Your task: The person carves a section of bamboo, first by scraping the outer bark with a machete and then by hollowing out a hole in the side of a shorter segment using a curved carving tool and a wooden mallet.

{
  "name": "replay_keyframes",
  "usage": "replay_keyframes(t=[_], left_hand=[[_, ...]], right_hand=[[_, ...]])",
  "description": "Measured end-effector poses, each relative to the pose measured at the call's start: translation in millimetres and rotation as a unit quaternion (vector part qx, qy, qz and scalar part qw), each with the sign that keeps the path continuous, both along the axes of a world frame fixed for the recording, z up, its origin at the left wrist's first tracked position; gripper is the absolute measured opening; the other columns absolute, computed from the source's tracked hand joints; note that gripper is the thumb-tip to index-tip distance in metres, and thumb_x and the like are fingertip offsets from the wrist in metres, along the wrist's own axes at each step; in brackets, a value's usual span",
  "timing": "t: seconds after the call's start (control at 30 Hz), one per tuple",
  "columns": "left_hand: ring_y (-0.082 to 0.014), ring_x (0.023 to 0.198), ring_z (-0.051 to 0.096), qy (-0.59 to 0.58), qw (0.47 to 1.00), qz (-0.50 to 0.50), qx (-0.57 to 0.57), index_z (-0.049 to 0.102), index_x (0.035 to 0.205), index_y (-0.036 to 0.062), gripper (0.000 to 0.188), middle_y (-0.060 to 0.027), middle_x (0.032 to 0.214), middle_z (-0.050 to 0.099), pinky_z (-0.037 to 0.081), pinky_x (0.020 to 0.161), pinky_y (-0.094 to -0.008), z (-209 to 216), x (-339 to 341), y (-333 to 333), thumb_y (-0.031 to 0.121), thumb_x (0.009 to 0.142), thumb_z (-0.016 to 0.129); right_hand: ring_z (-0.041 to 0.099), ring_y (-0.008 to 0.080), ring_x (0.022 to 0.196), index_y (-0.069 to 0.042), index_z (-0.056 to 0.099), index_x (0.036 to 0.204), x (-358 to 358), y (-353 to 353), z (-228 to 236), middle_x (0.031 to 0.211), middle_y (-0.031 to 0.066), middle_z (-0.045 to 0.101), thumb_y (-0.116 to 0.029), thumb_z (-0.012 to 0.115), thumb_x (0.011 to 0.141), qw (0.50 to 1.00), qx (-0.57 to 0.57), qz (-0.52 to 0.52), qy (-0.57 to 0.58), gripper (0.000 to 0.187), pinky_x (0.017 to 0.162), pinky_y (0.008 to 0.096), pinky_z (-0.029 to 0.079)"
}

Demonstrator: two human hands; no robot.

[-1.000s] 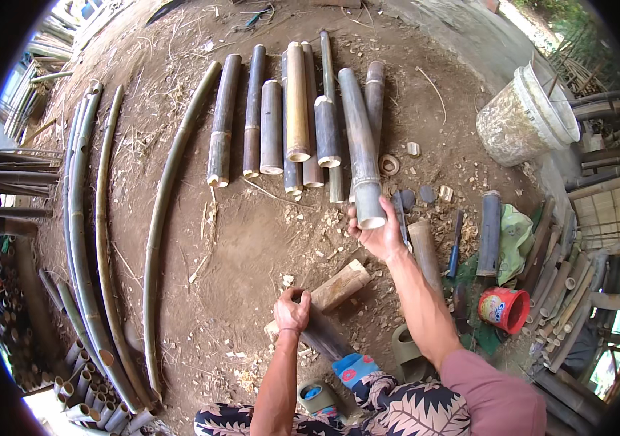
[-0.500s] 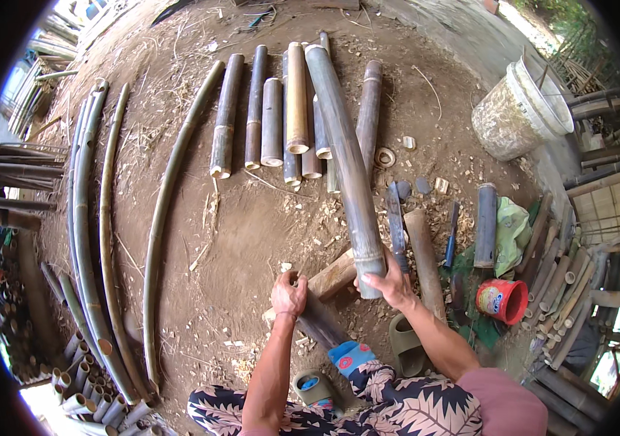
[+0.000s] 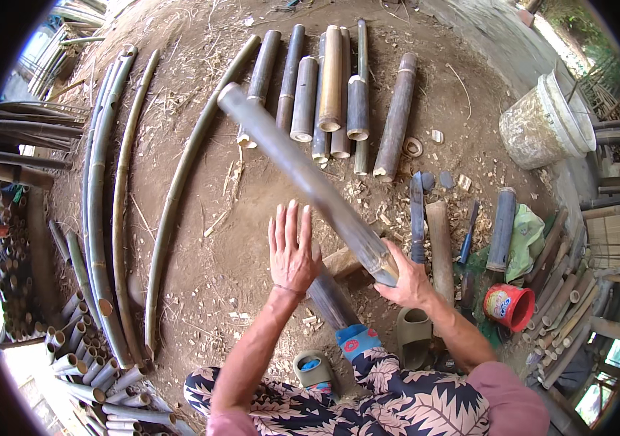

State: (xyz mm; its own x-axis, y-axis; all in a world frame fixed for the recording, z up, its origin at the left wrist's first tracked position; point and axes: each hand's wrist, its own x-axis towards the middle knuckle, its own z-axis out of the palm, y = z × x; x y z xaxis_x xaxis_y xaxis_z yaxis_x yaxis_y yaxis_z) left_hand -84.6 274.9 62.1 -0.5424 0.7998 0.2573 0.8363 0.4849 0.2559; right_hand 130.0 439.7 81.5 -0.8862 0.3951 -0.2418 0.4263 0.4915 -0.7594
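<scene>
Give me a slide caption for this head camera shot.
Right hand grips a bamboo pole by its end, left hand open beside it, above cut bamboo on dirt.

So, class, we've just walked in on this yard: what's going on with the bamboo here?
A seated person works bamboo on bare dirt. The right hand grips the near end of a long bamboo pole, raised at a slant, its far end up and to the left. The left hand is open with fingers spread, beside the pole, not gripping it. A wooden block lies beneath; cut bamboo sections lie in a row beyond.
</scene>
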Motion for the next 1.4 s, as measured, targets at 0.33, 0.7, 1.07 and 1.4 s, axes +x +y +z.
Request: replay_keyframes(t=[0.33,0.7,1.07,1.4], left_hand=[[-0.0413,0.146,0.021,-0.05,0.983,0.173,0.02,0.018,0.153,-0.0004,0.084,-0.0275,0.157,0.021,0.021,0.12,-0.0523,-4.7,-30.0,-50.8,0.032,0.089,0.063],[-0.0432,0.144,0.026,-0.189,0.978,0.081,-0.034,0.027,0.152,0.0024,0.095,-0.0249,0.154,0.029,0.026,0.118,-0.0499,-47.7,38.0,-44.8,0.032,0.078,0.079],[-0.0368,0.107,0.066,-0.343,0.927,-0.012,-0.152,0.057,0.126,0.0117,0.071,-0.0166,0.115,0.069,0.051,0.096,-0.0439,99.9,-47.7,-52.5,0.038,0.067,0.084],[-0.0203,0.107,0.058,-0.573,0.749,0.136,0.303,0.038,0.14,0.0017,0.09,-0.0109,0.117,0.06,0.048,0.095,-0.0365,51.1,5.3,-76.2,0.032,0.073,0.089]], right_hand=[[0.056,0.0272,0.116,0.002,0.03,0.148,-24.8,-7.2,-10.7,0.126,0.0181,0.055,-0.021,0.073,0.075,0.955,-0.229,-0.08,0.172,0.087,0.1,0.0375,0.047],[0.066,0.0254,0.093,-0.002,0.033,0.144,-38.6,80.2,-3.9,0.115,0.016,0.057,-0.029,0.071,0.081,0.906,-0.36,-0.16,0.157,0.078,0.078,0.0371,0.057],[0.061,0.0317,0.116,0.002,0.052,0.136,-10.6,136.3,67.5,0.129,0.0203,0.061,-0.031,0.07,0.087,0.903,-0.316,-0.166,0.24,0.062,0.103,0.037,0.045],[0.051,0.045,0.112,0.008,0.048,0.13,31.8,8.2,-83.5,0.126,0.0263,0.049,-0.027,0.074,0.081,0.95,0.266,-0.072,-0.149,0.066,0.095,0.0504,0.045]])
